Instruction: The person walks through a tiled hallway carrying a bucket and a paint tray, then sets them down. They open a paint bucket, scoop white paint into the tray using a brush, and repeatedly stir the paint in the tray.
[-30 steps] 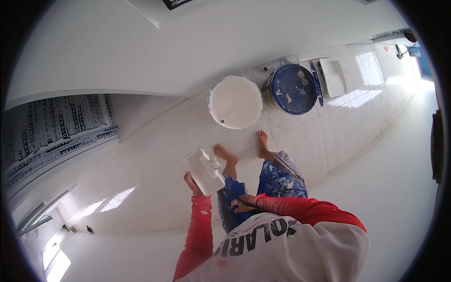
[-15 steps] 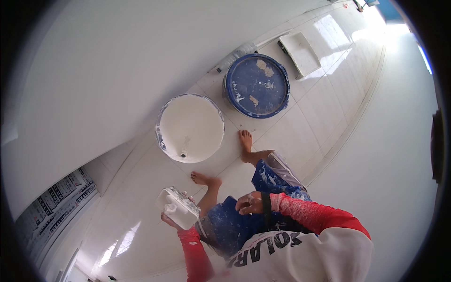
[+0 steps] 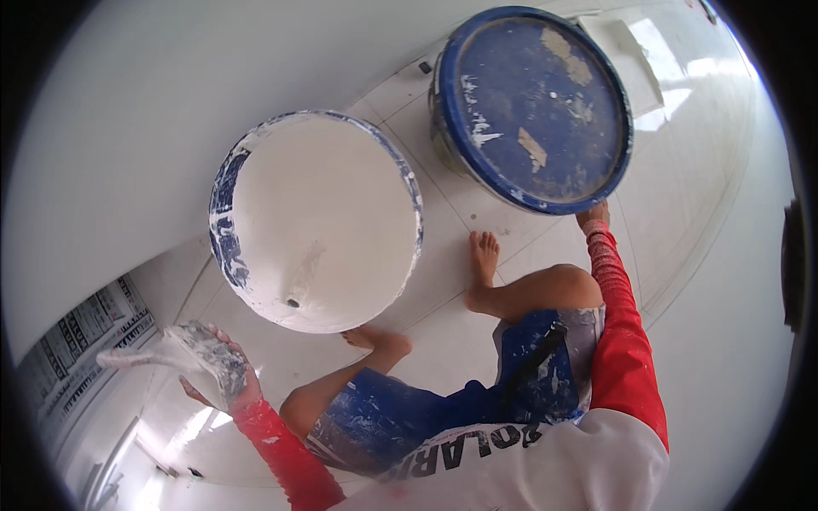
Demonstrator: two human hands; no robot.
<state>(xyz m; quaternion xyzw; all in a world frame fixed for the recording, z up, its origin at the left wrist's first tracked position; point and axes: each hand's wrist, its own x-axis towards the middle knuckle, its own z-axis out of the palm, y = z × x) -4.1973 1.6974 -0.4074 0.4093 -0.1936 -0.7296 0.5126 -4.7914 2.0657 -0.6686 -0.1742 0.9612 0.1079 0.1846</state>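
My left hand (image 3: 243, 375) is closed round a small white plastic tub (image 3: 204, 358) crusted with grey-white residue. The tub is tilted, and its inside is turned from view. Just beyond it stands an open bucket (image 3: 328, 213) of smooth white paint or filler, its blue-and-white rim smeared. A small dark-ended object (image 3: 294, 302) shows at the near side of the white surface. My right hand (image 3: 594, 215) reaches the near right edge of a blue-lidded bucket (image 3: 537, 111). Its fingers are hidden at the lid's rim. Dried patches mark the lid.
A white paint tray (image 3: 626, 64) lies partly behind the blue-lidded bucket. Pale walls flank the tiled floor (image 3: 434, 332). Printed wrapped panels (image 3: 85, 341) stand at the left. My bare feet are close to both buckets.
I have crouched lower, so the buckets look larger. My right hand has gone from my lap out to the lidded bucket. My left hand has moved left and tipped the tub.
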